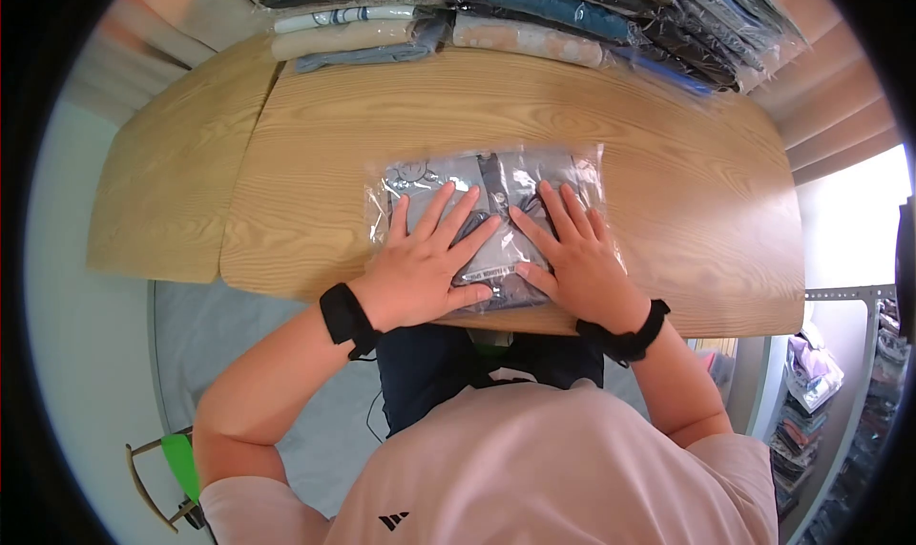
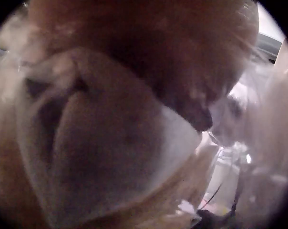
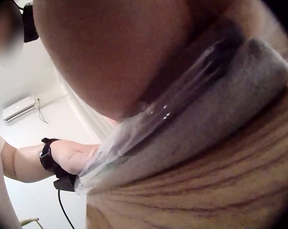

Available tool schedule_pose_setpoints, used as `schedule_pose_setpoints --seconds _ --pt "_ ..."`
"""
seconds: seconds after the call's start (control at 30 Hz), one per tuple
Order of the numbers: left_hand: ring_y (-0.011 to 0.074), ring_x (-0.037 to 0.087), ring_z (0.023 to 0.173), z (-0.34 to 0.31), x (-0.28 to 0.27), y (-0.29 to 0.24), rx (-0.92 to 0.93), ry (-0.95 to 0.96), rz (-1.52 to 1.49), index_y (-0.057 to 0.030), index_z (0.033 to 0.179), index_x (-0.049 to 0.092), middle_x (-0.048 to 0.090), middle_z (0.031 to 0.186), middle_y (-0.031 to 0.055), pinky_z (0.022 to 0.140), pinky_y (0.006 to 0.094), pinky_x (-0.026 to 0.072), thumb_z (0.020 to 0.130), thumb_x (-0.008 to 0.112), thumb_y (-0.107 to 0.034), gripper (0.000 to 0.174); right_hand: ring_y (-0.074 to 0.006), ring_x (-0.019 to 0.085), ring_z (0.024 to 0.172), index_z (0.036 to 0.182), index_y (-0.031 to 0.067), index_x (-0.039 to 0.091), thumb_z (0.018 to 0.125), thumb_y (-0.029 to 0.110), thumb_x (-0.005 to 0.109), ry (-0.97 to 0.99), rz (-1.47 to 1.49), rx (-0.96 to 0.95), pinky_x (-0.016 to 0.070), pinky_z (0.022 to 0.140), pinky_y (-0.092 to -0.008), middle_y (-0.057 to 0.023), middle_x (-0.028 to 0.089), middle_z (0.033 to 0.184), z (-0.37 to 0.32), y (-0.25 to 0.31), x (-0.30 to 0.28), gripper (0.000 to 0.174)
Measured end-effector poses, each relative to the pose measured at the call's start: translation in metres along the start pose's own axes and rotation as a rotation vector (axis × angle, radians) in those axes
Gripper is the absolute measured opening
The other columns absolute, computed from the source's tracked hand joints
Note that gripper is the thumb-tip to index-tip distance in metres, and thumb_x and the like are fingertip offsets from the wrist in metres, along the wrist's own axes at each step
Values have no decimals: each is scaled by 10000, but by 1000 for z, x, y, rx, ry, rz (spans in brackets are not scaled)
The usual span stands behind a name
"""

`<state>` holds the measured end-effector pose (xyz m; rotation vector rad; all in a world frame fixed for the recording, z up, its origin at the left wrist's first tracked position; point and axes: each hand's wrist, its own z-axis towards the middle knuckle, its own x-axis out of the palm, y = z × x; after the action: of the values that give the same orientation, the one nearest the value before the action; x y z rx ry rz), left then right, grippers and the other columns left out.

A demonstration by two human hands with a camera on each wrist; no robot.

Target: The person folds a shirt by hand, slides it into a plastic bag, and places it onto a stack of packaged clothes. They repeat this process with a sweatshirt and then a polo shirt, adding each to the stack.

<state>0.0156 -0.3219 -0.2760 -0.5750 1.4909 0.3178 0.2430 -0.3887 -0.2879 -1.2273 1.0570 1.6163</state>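
A clear plastic bag with folded grey clothing (image 1: 496, 249) inside lies flat near the table's front edge. My left hand (image 1: 420, 263) rests palm down on its left half, fingers spread. The right hand (image 1: 582, 263) lies the same way on the right half, its thumb and index pointing towards the left hand. In the left wrist view the grey cloth (image 2: 110, 143) under plastic is close and blurred below the hand (image 2: 144, 43). The right wrist view shows the bag's thick grey side (image 3: 196, 114) on the wood, with the right hand (image 3: 110, 52) over it.
Stacks of bagged folded clothes (image 1: 534, 34) line the back of the wooden table (image 1: 315, 154). A shelf rack with more bagged items (image 1: 797, 430) stands at the right. A green chair (image 1: 179, 464) is on the floor at the lower left.
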Motion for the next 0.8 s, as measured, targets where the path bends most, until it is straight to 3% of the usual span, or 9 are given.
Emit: schedule_pose_setpoints --seconds 0.17,0.33,0.57,0.8 --pt "377 140 1372 12 -8 17 72 59 -41 -148 1410 323 161 1495 165 1005 667 163 796 568 -540 768 -381 314 1298 1351 232 437 838 438 572 74 76 130 280 997 -552 -176 323 1424 8 11 -11 570" --pt "372 118 1376 20 -13 31 108 139 -153 -168 1407 331 152 1497 161 999 679 144 806 567 -530 740 -386 311 1296 1356 247 430 801 418 622 192 110 189 279 1000 -550 -168 312 1433 21 9 -22 611" --pt "363 133 1374 20 -14 38 111 145 -266 -202 1393 358 173 1496 144 1006 675 127 828 576 -464 660 -328 283 1330 1362 255 410 780 341 654 284 203 248 253 1027 -551 -119 292 1457 27 5 -40 637" --pt "297 200 1371 14 -13 36 27 91 -288 -181 1381 372 234 1486 111 1032 597 205 845 573 -382 606 -298 251 1350 1362 239 401 800 293 637 308 134 274 234 1034 -559 -93 279 1465 34 10 -48 611"
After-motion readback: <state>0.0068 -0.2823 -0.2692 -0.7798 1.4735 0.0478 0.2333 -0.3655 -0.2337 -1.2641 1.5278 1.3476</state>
